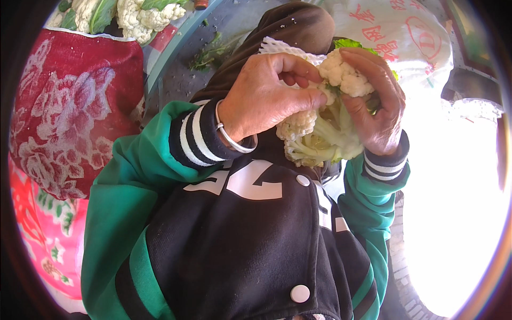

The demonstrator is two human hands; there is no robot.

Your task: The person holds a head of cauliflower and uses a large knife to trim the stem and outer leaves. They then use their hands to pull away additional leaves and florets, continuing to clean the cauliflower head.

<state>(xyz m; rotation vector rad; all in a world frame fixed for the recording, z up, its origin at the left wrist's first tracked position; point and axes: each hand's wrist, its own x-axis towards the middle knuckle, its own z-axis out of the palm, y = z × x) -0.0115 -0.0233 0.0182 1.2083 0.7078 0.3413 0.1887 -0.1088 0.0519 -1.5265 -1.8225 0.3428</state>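
A partly broken-up cauliflower (328, 136) with pale stalks and white florets is held above my lap. My right hand (385, 101) curls round its right side, fingers over a large white floret (346, 77) and thumb below it. From the left, my left hand (269, 93) pinches at the florets' edge with thumb and forefinger; its other fingers are curled in. Exactly what lies between those fingertips is partly hidden. Green leaf (349, 44) shows behind the right fingers. A white foam net sleeve (288, 49) lies just beyond my left hand.
Several cauliflowers (144, 21) with leaves lie at the far left by a dark red patterned cloth (74, 106). Leaf scraps (210, 56) litter the grey surface beyond my knee (298, 24). A white plastic bag (405, 37) with red print stands at the far right.
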